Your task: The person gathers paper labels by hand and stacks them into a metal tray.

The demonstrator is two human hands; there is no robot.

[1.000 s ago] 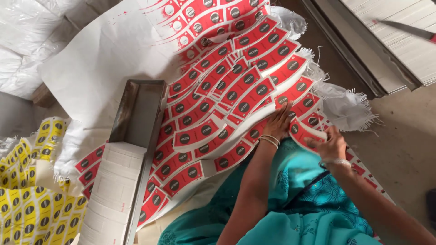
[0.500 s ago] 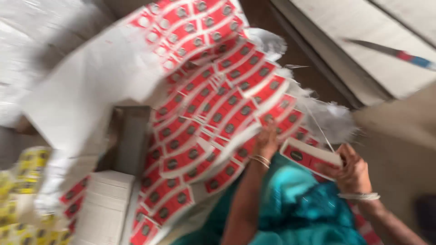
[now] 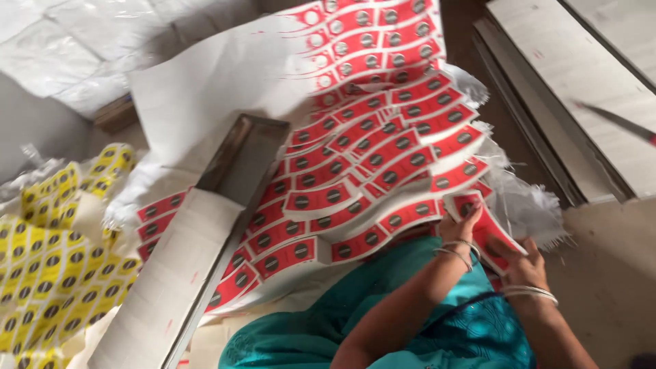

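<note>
Red printed label strip (image 3: 486, 225), lifted a second ago off the fanned red label sheets (image 3: 369, 157), is now pinched between my left hand (image 3: 459, 229) and right hand (image 3: 523, 263) at five o'clock, both closed on it

pretty cramped here: red label strips (image 3: 369, 157) fan out right up against both hands, and the long metal tray (image 3: 239, 164) plus white block (image 3: 164, 273) wall off the left. only bare floor (image 3: 608, 273) at the right looks open.
</note>
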